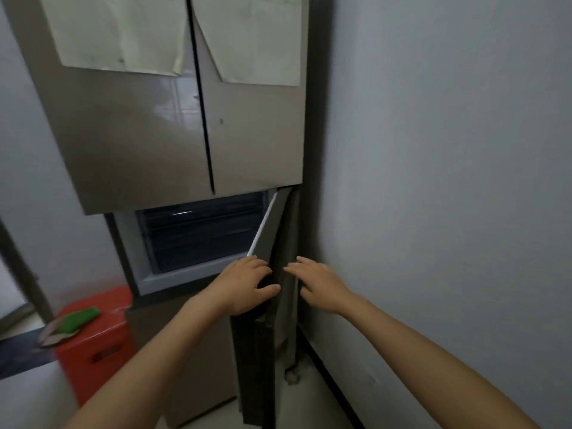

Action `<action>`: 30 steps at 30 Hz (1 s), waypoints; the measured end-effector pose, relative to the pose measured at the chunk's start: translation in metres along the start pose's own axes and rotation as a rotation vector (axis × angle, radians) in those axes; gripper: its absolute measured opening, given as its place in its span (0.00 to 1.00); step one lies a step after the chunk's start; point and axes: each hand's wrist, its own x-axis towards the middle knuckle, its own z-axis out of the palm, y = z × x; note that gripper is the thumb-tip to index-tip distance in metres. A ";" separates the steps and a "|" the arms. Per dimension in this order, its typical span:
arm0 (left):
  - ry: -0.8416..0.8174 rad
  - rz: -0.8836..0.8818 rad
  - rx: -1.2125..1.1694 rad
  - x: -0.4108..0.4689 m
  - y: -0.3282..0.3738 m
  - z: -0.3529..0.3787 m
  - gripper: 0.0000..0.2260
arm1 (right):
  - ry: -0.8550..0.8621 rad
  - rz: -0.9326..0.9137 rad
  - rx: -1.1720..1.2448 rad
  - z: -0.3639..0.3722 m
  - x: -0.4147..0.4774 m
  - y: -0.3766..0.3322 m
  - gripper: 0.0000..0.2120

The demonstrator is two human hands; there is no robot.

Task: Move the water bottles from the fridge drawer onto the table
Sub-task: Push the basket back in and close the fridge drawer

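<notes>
Champagne-beige gloss covers the fridge (139,134), whose two upper doors are shut and carry pale paper sheets (117,32) stuck near the top. Below them the lower door (275,230) stands swung out to the right, seen almost edge-on, close to the grey wall (448,181).

In the opened compartment sits the fridge drawer (201,233), pushed in, its dark front framed in white (what it holds is hidden behind that front).

The left hand (244,286) grips the free edge of the lower door, fingers curled over it and thumb pressed along the near side. The right hand (320,284) is spread flat with straight fingers at the door's outer face and holds nothing. Its fingertips seem to touch the panel, though the blur leaves that unsure.

On the floor at the left, just beside the fridge, stands a red plastic stool (99,345) with a green object (79,318) lying on top.
</notes>
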 end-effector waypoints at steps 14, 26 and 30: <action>0.050 -0.575 0.274 -0.018 -0.067 0.036 0.31 | -0.189 -0.264 -0.131 0.032 0.130 -0.074 0.32; 0.186 -0.776 0.238 0.006 -0.132 0.036 0.34 | -0.267 -0.236 -0.162 0.046 0.209 -0.054 0.35; 0.221 -0.762 0.234 0.011 -0.163 0.033 0.34 | -0.235 -0.244 -0.171 0.055 0.225 -0.058 0.34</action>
